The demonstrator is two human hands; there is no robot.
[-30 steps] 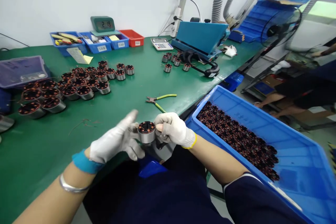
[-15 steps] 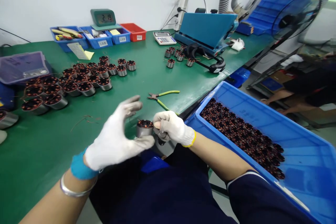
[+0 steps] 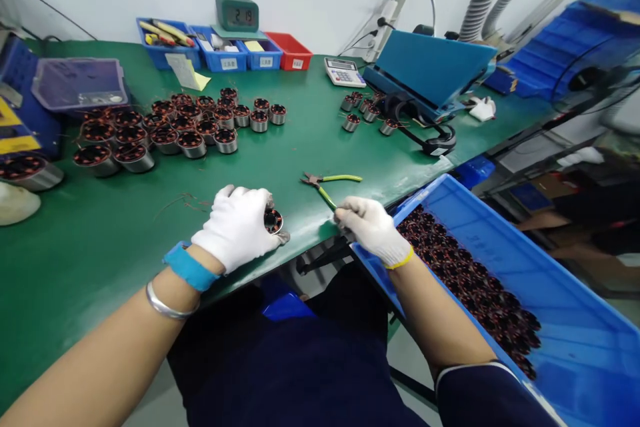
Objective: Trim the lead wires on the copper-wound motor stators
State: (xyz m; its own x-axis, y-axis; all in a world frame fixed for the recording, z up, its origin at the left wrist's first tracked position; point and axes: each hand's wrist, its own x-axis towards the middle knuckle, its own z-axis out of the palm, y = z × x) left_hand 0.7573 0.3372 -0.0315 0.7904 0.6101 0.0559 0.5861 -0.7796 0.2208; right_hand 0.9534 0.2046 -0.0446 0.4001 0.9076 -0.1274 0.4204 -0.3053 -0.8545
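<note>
My left hand (image 3: 237, 227), in a white glove, is wrapped round a motor stator (image 3: 273, 220) near the table's front edge. The stator's metal ring and copper windings show between thumb and fingers, and its open top is tilted toward me. My right hand (image 3: 367, 225), also gloved, is closed at the end of the lower handle of the green-handled cutting pliers (image 3: 326, 195). The pliers lie spread apart on the green table (image 3: 280, 170), jaws toward the left. The underside of the right fingers is hidden.
Several stators (image 3: 193, 141) stand grouped at left, and a smaller group (image 3: 370, 112) lies near a black headband (image 3: 425, 140). Wire scraps (image 3: 185, 199) lie left of my hand. A blue crate (image 3: 500, 227) with wound cores is at right; another person's arm (image 3: 543, 221) is beyond.
My left hand has closed round the stator and tilted it. The right hand has moved from beside the stator rightward to the pliers' handle. The view has shifted left.
</note>
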